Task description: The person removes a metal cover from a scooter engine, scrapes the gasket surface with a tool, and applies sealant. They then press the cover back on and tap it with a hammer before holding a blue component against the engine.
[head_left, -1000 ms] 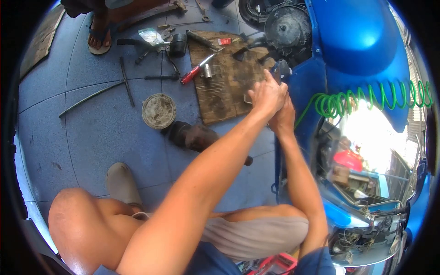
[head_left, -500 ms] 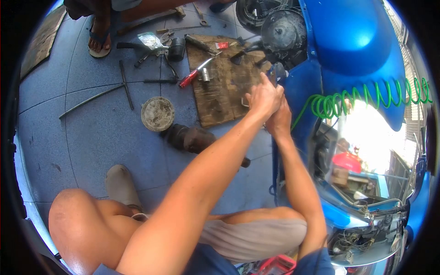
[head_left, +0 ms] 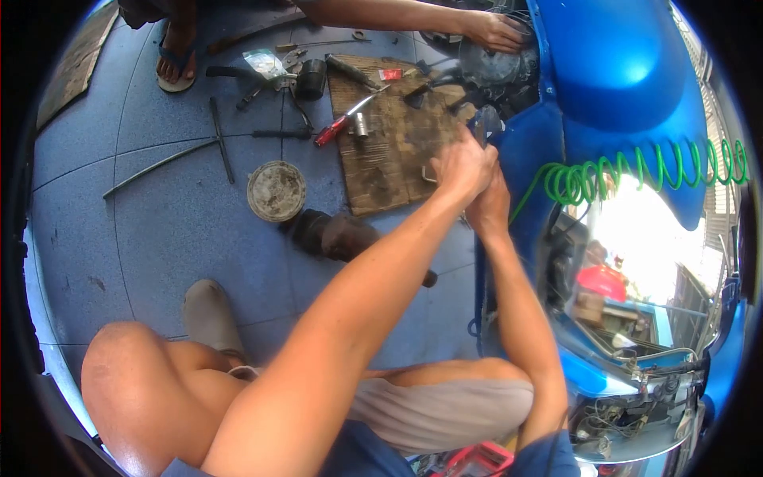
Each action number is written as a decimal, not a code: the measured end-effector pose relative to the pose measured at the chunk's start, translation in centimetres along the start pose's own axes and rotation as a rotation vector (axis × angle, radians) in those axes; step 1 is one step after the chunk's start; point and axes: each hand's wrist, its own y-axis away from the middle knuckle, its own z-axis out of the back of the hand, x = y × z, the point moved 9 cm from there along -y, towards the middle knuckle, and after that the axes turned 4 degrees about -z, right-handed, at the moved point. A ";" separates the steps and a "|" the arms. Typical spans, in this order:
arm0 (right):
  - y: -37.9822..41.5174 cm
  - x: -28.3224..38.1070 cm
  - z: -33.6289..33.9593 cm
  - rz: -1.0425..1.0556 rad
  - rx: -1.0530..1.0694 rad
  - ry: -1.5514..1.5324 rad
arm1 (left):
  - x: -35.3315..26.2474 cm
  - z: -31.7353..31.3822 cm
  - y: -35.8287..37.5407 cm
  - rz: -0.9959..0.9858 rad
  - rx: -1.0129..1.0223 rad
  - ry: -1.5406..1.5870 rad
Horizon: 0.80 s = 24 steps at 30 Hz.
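My left hand (head_left: 462, 165) is in front of the scooter's blue panel, its fingers curled and slightly blurred. Close under it, my right hand (head_left: 490, 205) is closed, touching the left; what lies inside its grip is hidden. Just beyond the fingers shows a small dark blue-grey part (head_left: 487, 123), whose kind I cannot make out. A green coiled air hose (head_left: 580, 181) runs down to behind my right wrist. Below my hands' far side lies a wooden board (head_left: 381, 171), bearing a red-handled screwdriver (head_left: 332, 131) and a metal socket (head_left: 360, 125).
Another person's hand (head_left: 497, 33) rests on the round dark engine cover (head_left: 486, 63). A T-handle wrench (head_left: 218, 143), a round dirty lid (head_left: 276, 191), a black cylinder (head_left: 311, 79) and a dark motor-like part (head_left: 338, 237) lie on the tiled floor. Blue bodywork (head_left: 620, 63) stands at right.
The other person's arm has reached in from the top left to the engine cover. My left index finger, stretched out before, is now more curled. My hands stay in nearly the same place.
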 end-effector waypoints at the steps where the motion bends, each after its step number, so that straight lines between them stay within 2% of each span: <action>1: 0.0 0.1 0.1 0.016 -0.019 0.015 | 0.1 0.0 0.0 0.002 -0.001 0.001; 13: 0.1 0.0 0.1 -0.012 -0.018 0.007 | -0.1 0.0 -0.1 0.010 0.017 -0.022; 15: 0.1 -0.2 0.0 -0.011 -0.019 0.018 | 0.2 -0.5 0.0 0.070 0.088 -0.067; 24: 0.0 -0.2 0.0 0.005 -0.011 0.019 | 0.1 -0.2 -0.1 0.024 0.030 -0.011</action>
